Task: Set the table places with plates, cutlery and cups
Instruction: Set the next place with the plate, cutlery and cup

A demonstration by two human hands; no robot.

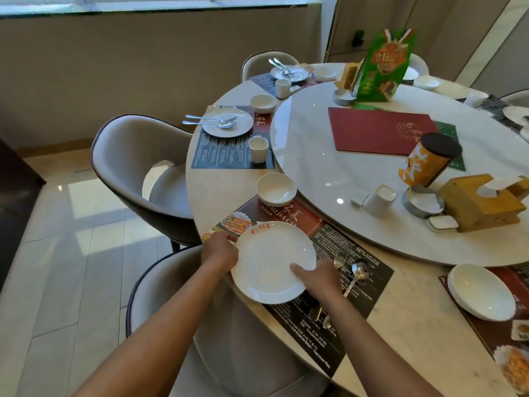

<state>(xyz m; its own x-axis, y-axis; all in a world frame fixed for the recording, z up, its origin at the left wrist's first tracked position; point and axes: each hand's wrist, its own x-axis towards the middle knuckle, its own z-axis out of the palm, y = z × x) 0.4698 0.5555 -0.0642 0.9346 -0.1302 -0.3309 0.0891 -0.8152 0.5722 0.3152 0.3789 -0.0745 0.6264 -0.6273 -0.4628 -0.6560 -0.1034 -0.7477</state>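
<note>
A round white ceramic plate [272, 260] is gripped at opposite rims by the left hand [219, 250] and right hand [316, 277], over the dark printed placemat [369, 270] at the round pale marble bench's [400, 308] edge. Misjudged lowering could leave it overhanging, or knock the steel spoon [358, 272] and fork [340, 257] just beside. Grey padded chairs [128, 156] and pale floor tiles [65, 267] surround.

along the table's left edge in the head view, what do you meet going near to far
plate held by both hands → small bowl → cup → plate with fork and spoon → bowl → cup → far plate
</note>
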